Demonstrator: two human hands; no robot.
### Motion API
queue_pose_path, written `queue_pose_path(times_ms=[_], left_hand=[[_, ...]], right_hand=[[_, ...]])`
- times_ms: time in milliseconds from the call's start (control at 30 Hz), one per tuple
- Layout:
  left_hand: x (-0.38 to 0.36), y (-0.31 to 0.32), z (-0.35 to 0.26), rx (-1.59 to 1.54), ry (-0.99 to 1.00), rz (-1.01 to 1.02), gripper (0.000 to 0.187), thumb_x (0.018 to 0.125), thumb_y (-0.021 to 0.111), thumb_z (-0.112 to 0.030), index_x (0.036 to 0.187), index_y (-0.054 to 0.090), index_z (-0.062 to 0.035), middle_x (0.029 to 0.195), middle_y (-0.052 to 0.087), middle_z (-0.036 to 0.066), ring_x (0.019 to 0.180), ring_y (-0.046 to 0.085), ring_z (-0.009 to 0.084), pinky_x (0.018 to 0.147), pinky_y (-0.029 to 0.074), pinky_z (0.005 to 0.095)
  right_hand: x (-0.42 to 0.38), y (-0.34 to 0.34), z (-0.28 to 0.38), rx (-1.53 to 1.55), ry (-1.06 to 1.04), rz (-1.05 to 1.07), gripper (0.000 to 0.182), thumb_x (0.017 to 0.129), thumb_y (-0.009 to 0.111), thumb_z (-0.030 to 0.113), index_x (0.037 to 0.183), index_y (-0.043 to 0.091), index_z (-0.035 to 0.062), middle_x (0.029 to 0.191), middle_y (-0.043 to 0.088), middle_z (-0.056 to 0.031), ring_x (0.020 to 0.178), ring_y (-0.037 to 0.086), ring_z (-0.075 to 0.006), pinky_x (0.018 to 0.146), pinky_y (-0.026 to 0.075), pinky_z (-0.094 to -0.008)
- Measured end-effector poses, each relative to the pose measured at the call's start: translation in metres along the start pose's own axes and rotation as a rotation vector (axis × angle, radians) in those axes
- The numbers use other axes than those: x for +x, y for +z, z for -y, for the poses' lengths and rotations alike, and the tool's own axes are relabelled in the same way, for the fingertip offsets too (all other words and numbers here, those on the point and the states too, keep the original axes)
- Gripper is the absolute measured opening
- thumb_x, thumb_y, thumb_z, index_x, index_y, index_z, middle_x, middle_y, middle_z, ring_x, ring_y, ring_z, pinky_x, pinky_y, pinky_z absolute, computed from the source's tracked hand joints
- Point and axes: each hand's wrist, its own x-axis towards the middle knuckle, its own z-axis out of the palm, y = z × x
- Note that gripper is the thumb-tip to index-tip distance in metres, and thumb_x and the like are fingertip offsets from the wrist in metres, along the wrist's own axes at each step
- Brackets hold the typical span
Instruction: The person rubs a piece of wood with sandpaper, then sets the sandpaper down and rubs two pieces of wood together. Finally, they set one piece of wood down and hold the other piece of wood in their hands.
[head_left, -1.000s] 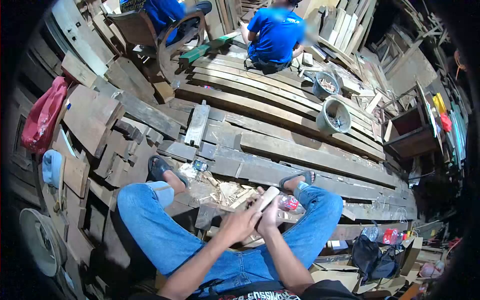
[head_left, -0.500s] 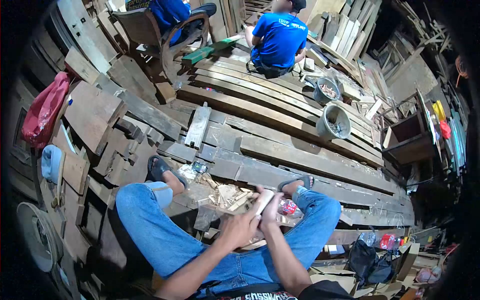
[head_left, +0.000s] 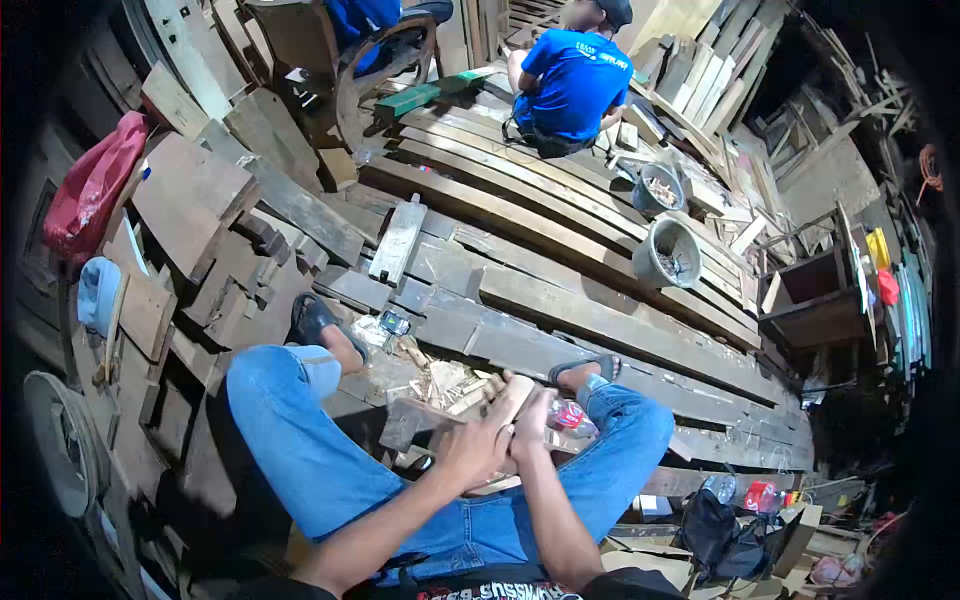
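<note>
While L hand (head_left: 475,450) was clamped on 1 wood pc (head_left: 514,398) btwn the knees, R hand (head_left: 532,428) touched it, closure unclear; 1 bottle (head_left: 572,419) lay close by, 2 buckets (head_left: 668,280) nr 1 co-worker (head_left: 578,85).

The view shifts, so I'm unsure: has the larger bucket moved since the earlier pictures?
No, the larger bucket stands at the same spot on the long planks.

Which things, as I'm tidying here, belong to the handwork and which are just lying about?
In the job, it seems:
pale wooden piece, in right hand and left hand

Probably just lying about:
red-labelled bottle between the legs
black bag
</note>
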Motion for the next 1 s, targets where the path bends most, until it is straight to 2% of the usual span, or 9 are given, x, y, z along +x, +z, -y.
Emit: queue_pose_path(times_ms=[200,333,467,500,567,667,767,833,1000], left_hand=[[0.004,-0.005,-0.002,0.01,-0.055,0.049,0.053,0.1,0.051,-0.034,0.151,0.047,-0.0215,0.08,0.069,0.031,0.077,0.07,0.0494,0.07,0.056,0.0613],[-0.008,-0.003,-0.006,0.016,-0.048,0.084,0.051,0.1,0.05,-0.033,0.149,0.046,-0.0178,0.082,0.07,0.03,0.077,0.07,0.0501,0.071,0.056,0.0611],[0.003,-0.005,-0.003,0.064,-0.056,0.047,0.048,0.1,0.051,-0.033,0.144,0.05,-0.0138,0.083,0.07,0.029,0.077,0.071,0.0483,0.071,0.057,0.0592],[0.006,-0.003,0.0,0.072,-0.084,0.041,0.048,0.1,0.051,-0.032,0.144,0.05,-0.0133,0.083,0.07,0.029,0.077,0.071,0.0477,0.071,0.058,0.0587],[0.001,0.003,0.004,0.134,-0.021,-0.019,0.05,0.098,0.053,-0.03,0.144,0.048,-0.0113,0.078,0.071,0.025,0.071,0.071,0.0452,0.066,0.058,0.0584],[-0.014,0.01,-0.007,0.15,0.054,-0.027,0.053,0.097,0.055,-0.027,0.147,0.045,-0.012,0.073,0.071,0.022,0.066,0.072,0.0432,0.06,0.058,0.0582],[-0.001,0.005,-0.009,0.183,-0.049,0.031,0.053,0.097,0.053,-0.026,0.148,0.045,-0.0125,0.075,0.071,0.024,0.069,0.073,0.0429,0.063,0.059,0.0569],[0.005,0.016,0.007,0.19,-0.072,0.008,0.051,0.098,0.053,-0.027,0.146,0.047,-0.0129,0.083,0.072,0.024,0.075,0.073,0.0415,0.065,0.06,0.0533],[-0.015,0.006,-0.008,0.182,-0.084,0.071,0.05,0.099,0.053,-0.028,0.144,0.049,-0.0074,0.099,0.073,0.023,0.083,0.074,0.0373,0.068,0.06,0.0505]], right_hand=[[-0.01,0.006,-0.022,-0.226,-0.104,-0.062,0.092,0.096,0.013,0.082,0.143,0.046,0.0104,0.127,0.064,-0.0137,0.11,0.063,-0.0306,0.096,0.051,-0.047],[0.006,0.006,0.006,0.139,0.074,0.0,0.086,0.1,0.007,0.075,0.137,0.048,0.0094,0.121,0.065,-0.0108,0.1,0.062,-0.028,0.081,0.053,-0.0435],[0.003,0.0,-0.015,0.075,0.056,0.048,0.081,0.102,0.01,0.071,0.13,0.05,0.0064,0.113,0.064,-0.0129,0.09,0.062,-0.0276,0.08,0.054,-0.0416],[-0.006,0.009,-0.02,-0.008,0.055,-0.022,0.086,0.1,0.008,0.075,0.136,0.05,0.0095,0.115,0.068,-0.0137,0.093,0.064,-0.0291,0.082,0.055,-0.0427],[0.002,-0.006,-0.025,0.115,0.099,0.179,0.087,0.1,0.009,0.076,0.138,0.05,0.0092,0.114,0.068,-0.0127,0.094,0.064,-0.0289,0.083,0.055,-0.0424],[0.012,-0.003,-0.003,0.12,0.099,0.014,0.091,0.097,0.011,0.08,0.138,0.053,0.009,0.118,0.067,-0.011,0.102,0.063,-0.0269,0.086,0.054,-0.043],[0.006,-0.014,-0.01,-0.076,0.076,0.085,0.095,0.097,0.01,0.081,0.147,0.048,0.0099,0.134,0.062,-0.0138,0.11,0.063,-0.0289,0.095,0.053,-0.0439],[-0.016,0.013,-0.018,0.015,0.276,0.006,0.093,0.098,0.012,0.078,0.143,0.047,0.0043,0.133,0.063,-0.0157,0.102,0.064,-0.029,0.087,0.054,-0.0438],[0.015,-0.014,-0.022,0.006,0.223,-0.028,0.098,0.098,0.009,0.079,0.147,0.049,0.004,0.13,0.067,-0.0128,0.105,0.064,-0.0269,0.087,0.054,-0.0417]])
